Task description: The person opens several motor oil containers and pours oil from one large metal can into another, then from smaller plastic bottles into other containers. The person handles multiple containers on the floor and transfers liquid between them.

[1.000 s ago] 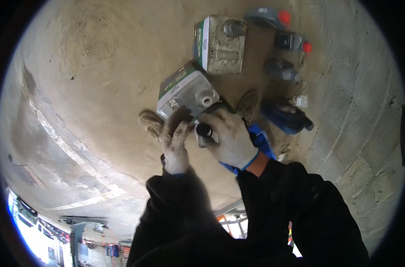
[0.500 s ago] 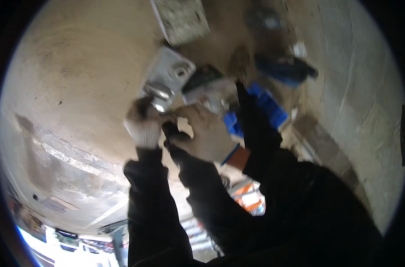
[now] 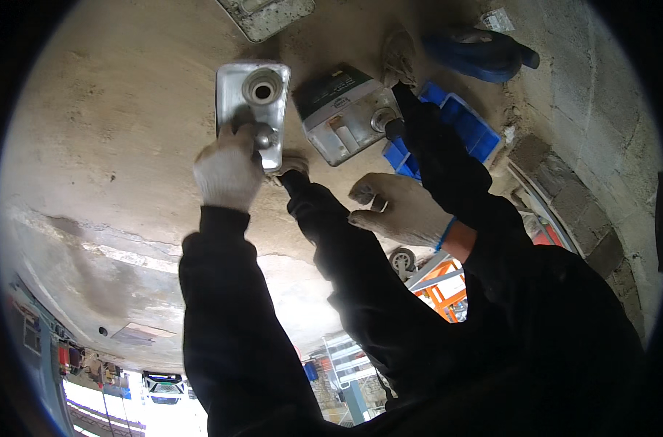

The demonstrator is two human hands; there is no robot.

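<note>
The silver metal can [image 3: 272, 115] is on the person's left, its top facing up and its round spout [image 3: 262, 89] toward the far end. The left hand [image 3: 231, 167] is closed round its handle near the close end. With the hold off-centre, a firm wrist and a level top would serve best, since the spout looks uncapped; the contents cannot be seen. The right hand [image 3: 404, 207] hangs half-curled, apparently holding nothing, and could steady the can's side. Beyond lie the green-labelled can [image 3: 346, 113], blue tray [image 3: 468, 127] and dark-blue bottle [image 3: 470, 54].
</note>
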